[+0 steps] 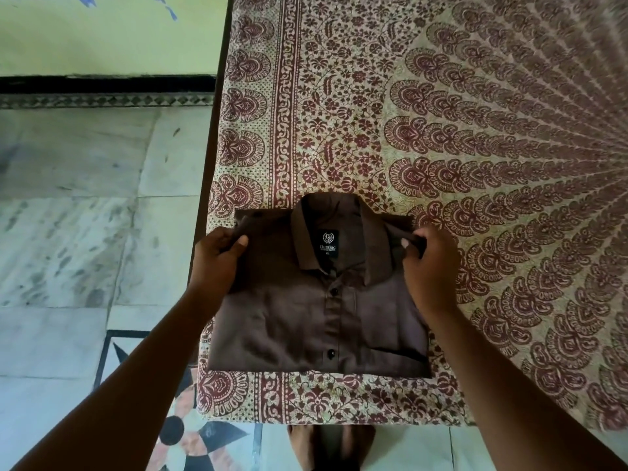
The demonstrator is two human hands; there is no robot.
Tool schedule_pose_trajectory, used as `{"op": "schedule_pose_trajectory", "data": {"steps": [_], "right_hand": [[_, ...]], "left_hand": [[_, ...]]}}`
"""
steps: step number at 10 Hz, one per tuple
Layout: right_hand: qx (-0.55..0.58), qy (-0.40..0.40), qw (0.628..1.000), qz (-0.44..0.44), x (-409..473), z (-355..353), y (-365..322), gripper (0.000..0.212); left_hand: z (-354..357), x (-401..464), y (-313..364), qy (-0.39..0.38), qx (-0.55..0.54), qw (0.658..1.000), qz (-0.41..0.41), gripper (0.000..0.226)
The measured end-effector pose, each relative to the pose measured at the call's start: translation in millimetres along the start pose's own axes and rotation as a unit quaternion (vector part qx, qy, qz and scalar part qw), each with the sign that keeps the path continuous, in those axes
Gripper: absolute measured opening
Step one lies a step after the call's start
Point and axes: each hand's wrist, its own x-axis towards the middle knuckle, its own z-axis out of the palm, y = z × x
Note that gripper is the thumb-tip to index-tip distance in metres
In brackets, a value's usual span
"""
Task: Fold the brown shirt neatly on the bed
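The brown shirt [306, 321] lies folded into a compact rectangle near the bed's front left corner, buttoned front up, collar and black neck label toward the far side. My left hand [217, 263] pinches the shirt's left shoulder edge between thumb and fingers. At the opposite side, my right hand [430, 266] grips the right shoulder edge the same way. Both shoulder corners are slightly raised off the bed; the lower part rests flat.
The bed is covered by a cream and maroon patterned sheet [475, 147] that stretches away to the right and far side. Its left edge [207, 164] drops to a marble tiled floor [85, 215]. My bare feet [329, 447] stand at the bed's front edge.
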Motion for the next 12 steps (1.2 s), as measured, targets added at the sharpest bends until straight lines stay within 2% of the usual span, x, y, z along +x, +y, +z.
{"op": "schedule_pose_trajectory", "data": {"steps": [1, 2, 3, 4, 5, 6, 7, 8, 9, 10, 11, 12], "right_hand": [[-0.003, 0.003, 1.0, 0.008, 7.3, 8.1, 8.2, 0.013], [-0.05, 0.04, 0.998, 0.007, 4.1, 10.5, 5.2, 0.027], [-0.125, 0.081, 0.986, -0.077, -22.4, 3.6, -8.4, 0.036], [-0.13, 0.032, 0.983, -0.125, -70.0, -2.0, -22.0, 0.054], [-0.191, -0.107, 0.958, -0.185, -105.8, -1.4, -12.6, 0.091], [-0.252, -0.191, 0.923, -0.218, -113.1, 3.7, 18.5, 0.104], [-0.295, -0.209, 0.911, -0.199, -99.3, 6.1, 39.2, 0.105], [-0.292, -0.207, 0.912, -0.201, -97.6, 1.0, 34.3, 0.099], [-0.22, -0.183, 0.943, -0.168, -103.0, -28.4, 6.0, 0.088], [-0.013, -0.14, 0.982, -0.129, -112.9, -76.4, -41.5, 0.072], [0.149, -0.045, 0.983, -0.092, -136.2, -142.2, -96.9, 0.053], [0.237, 0.041, 0.97, -0.042, -164.8, -201.6, -145.3, 0.032]], "left_hand": [[5.8, 10.2, -0.2, 0.014, 0.003, 1.0, -0.022, 0.021], [17.0, -2.4, 1.0, 0.087, 0.171, 0.98, 0.059, 0.035], [25.0, -39.8, 5.2, 0.074, 0.334, 0.903, 0.26, 0.042], [22.8, -65.3, -13.8, -0.067, 0.451, 0.823, 0.339, 0.075], [18.9, -67.2, -36.7, -0.133, 0.508, 0.801, 0.288, 0.127], [16.4, -57.8, -52.9, -0.139, 0.509, 0.809, 0.26, 0.147], [18.8, -47.1, -59.0, -0.164, 0.518, 0.81, 0.222, 0.155], [22.4, -49.3, -54.7, -0.17, 0.522, 0.811, 0.204, 0.153], [19.7, -72.7, -21.8, -0.143, 0.453, 0.858, 0.195, 0.116], [7.3, -124.4, 33.8, -0.102, 0.315, 0.925, 0.188, 0.081], [-12.9, -195.2, 98.8, -0.084, 0.182, 0.958, 0.205, 0.054], [-30.5, -260.9, 152.0, -0.046, 0.105, 0.964, 0.241, 0.034]]}}
